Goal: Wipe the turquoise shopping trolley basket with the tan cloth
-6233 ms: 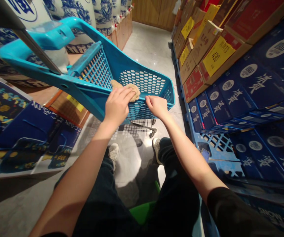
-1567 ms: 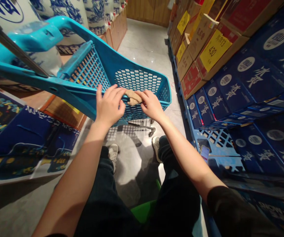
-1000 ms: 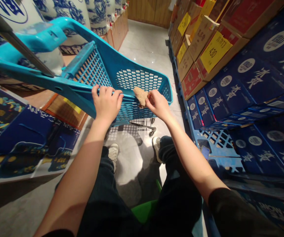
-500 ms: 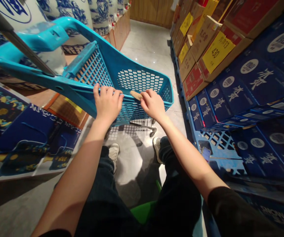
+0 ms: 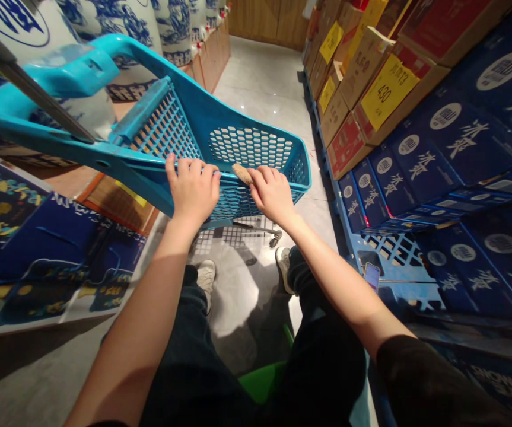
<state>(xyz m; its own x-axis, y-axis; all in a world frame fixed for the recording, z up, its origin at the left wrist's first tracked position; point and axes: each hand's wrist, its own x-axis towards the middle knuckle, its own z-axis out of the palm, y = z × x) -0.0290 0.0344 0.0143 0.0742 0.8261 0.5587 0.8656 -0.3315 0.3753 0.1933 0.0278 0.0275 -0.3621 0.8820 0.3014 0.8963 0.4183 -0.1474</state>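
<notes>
A turquoise plastic shopping cart [image 5: 158, 163] stands crosswise in front of me, its near rim under both hands. My left hand [image 5: 192, 187] is closed over that rim, thumb side toward the right and fingers hooked over the top. Farther right along the same rim, my right hand [image 5: 273, 193] pinches a small tan, rough-textured pad [image 5: 242, 174], possibly a piece of sponge or cloth. The pad lies against the top of the rim, and part of it is hidden under the fingers. The honeycomb-holed basket wall shows beyond my hands.
Blue boxes [image 5: 393, 187] and brown cartons [image 5: 366, 74] are stacked along the right on blue pallets. A phone [image 5: 372, 275] lies on the pallet [image 5: 398, 290]. Blue-and-white jars [image 5: 135, 35] line the left, with dark blue gift bags [image 5: 73, 237] nearer. Something green [image 5: 262, 382] shows between my legs.
My right hand has slid very slightly left along the rim, and the tan pad is tilted a little more steeply. My left hand keeps its place on the cart. The view has shifted slightly.
</notes>
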